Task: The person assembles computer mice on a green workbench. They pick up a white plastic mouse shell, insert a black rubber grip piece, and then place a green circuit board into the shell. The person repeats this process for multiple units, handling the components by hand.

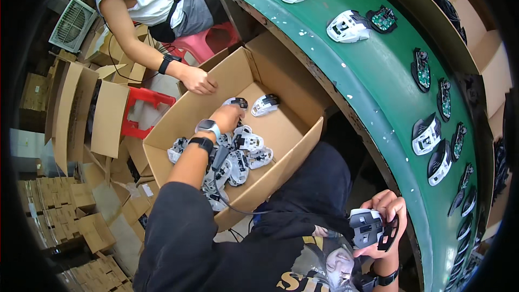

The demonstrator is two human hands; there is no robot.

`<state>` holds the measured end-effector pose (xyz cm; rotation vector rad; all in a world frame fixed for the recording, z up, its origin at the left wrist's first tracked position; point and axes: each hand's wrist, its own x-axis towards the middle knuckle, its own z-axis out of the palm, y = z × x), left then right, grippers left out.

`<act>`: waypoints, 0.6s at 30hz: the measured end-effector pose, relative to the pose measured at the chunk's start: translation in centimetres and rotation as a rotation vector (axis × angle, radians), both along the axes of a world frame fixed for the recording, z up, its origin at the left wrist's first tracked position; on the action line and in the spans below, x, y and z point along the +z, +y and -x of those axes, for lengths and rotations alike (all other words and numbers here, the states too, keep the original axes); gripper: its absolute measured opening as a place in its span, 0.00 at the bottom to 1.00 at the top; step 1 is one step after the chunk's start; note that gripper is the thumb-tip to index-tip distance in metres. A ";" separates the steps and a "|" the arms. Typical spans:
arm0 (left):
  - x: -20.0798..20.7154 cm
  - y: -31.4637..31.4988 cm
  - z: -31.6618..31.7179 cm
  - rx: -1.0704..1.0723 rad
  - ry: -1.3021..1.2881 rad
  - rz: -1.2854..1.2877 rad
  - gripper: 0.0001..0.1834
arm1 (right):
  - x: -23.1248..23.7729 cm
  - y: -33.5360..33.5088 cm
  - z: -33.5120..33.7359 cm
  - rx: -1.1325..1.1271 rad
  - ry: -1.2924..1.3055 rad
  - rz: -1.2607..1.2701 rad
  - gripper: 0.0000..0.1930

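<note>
My left hand (229,117) reaches down into an open cardboard box (292,167), with its fingers curled against a black-and-white computer mouse shell (236,103); the fingertips are partly hidden. Below that hand lies a heap of translucent and white mouse shells (238,167). One more white mouse shell (265,105) lies apart, toward the box's far right. In front of my chest, my right hand (390,217) is closed around a grey-and-black mouse shell (365,228), which has a thin black curved piece beside it under the fingers.
A curved green belt (378,81) runs along the right, carrying white shells (348,26) and black bases with green circuit boards (421,70). Across the box, another person's hand (199,80) hovers at its rim. A cord (227,200) trails from my left wrist. Red stools (141,109) and cartons (59,200) stand left.
</note>
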<state>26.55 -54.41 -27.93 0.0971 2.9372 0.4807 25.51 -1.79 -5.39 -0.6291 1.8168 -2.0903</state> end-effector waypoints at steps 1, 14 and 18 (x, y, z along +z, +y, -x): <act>-1.2 0.0 0.5 -0.080 -0.103 0.152 0.10 | -0.1 0.1 0.0 0.001 0.010 -0.013 0.47; -6.8 -0.5 0.1 -0.340 -0.055 0.595 0.09 | -1.1 1.3 -0.5 -0.035 0.024 -0.099 0.46; -6.7 -0.6 1.6 -0.323 -0.158 0.512 0.22 | -1.5 1.6 -0.1 -0.037 0.124 -0.109 0.43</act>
